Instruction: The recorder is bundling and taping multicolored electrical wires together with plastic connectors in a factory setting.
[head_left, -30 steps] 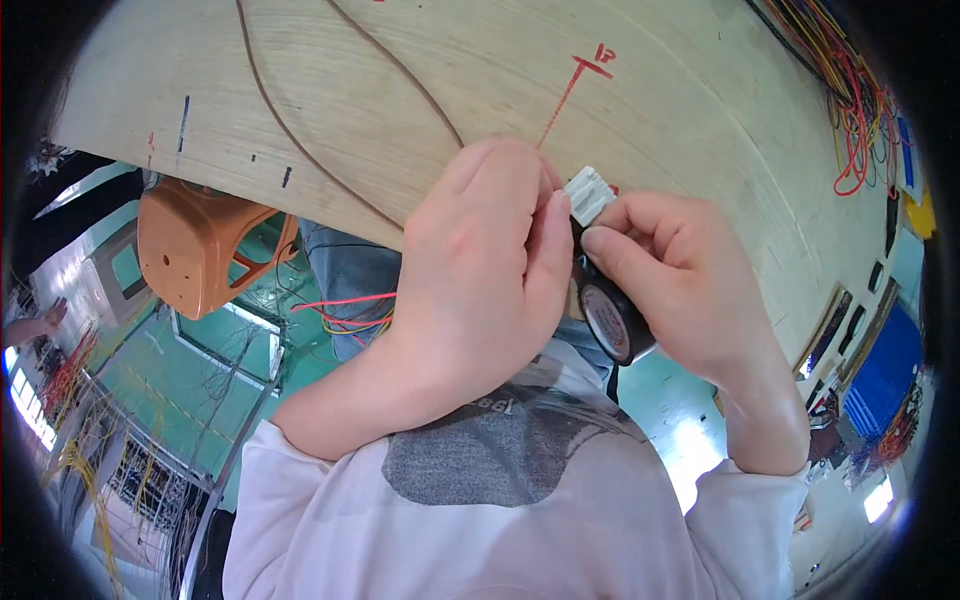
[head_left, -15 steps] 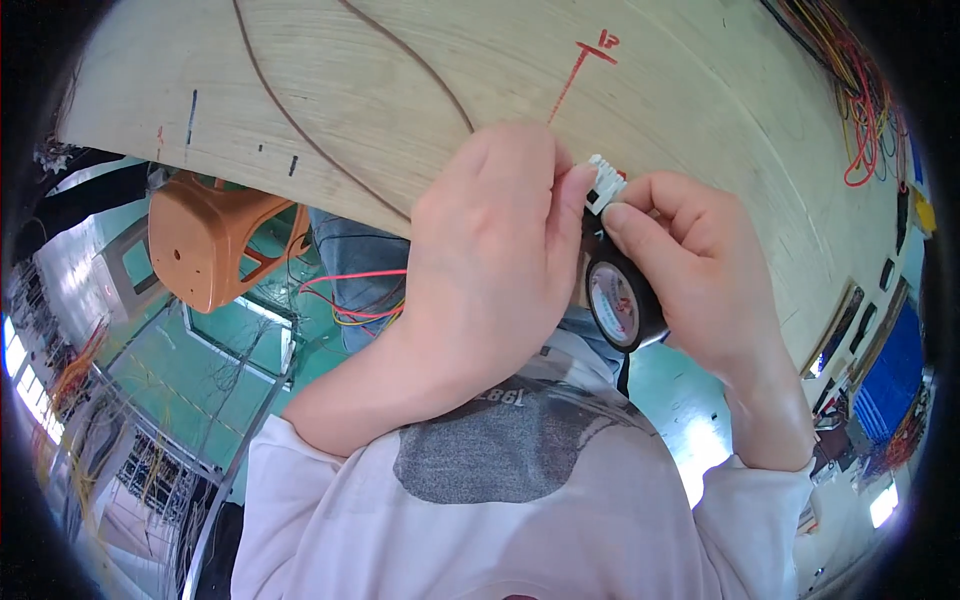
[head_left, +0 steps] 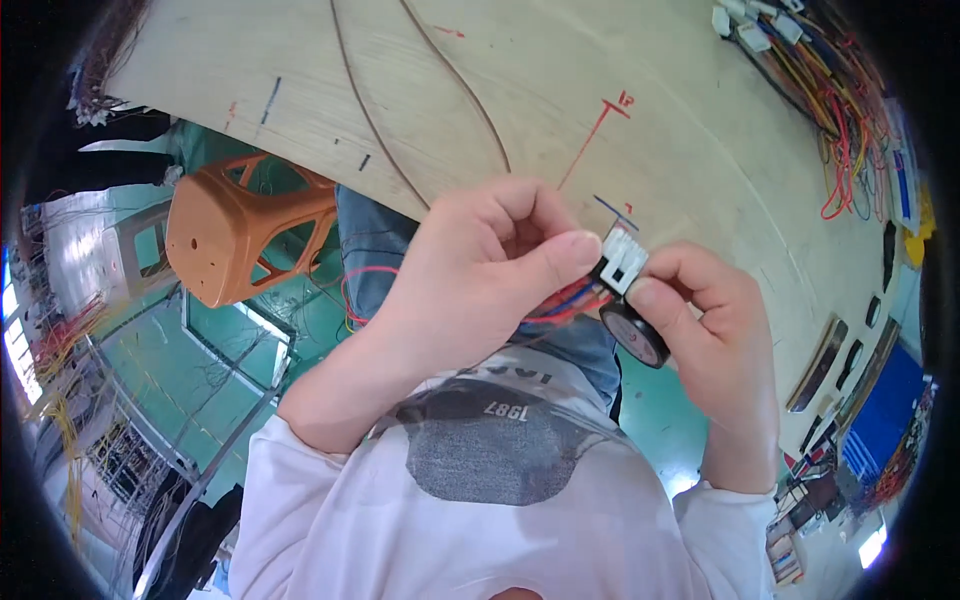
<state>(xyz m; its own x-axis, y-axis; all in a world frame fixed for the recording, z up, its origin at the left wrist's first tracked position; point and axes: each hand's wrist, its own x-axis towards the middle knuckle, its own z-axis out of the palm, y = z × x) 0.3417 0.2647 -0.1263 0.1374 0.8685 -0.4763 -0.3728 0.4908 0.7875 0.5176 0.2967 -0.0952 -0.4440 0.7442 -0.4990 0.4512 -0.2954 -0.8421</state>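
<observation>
A white connector (head_left: 622, 262) is pinched between the thumb and fingers of my right hand (head_left: 705, 310). Just below it hangs a roll of black tape (head_left: 636, 335), partly covered by that hand. Red and blue wires (head_left: 575, 302) run from the connector toward the lower left, beneath my left hand (head_left: 490, 265). This hand is closed, its thumb and forefinger pressed together at the wire end, against the connector's left edge. Something black, apparently tape, shows there; my fingers hide part of the grip.
The wooden board (head_left: 540, 90) carries red and dark marks and a long brown wire (head_left: 462, 80). Bundled coloured wires with white connectors (head_left: 835, 90) lie at the far right. An orange stool (head_left: 225, 235) stands left of the board, near a metal frame (head_left: 215, 460).
The view has shifted, and the board appears lower and farther right. My left thumb has moved onto the connector's edge. More of the connector and wires shows, while the tape roll has tilted.
</observation>
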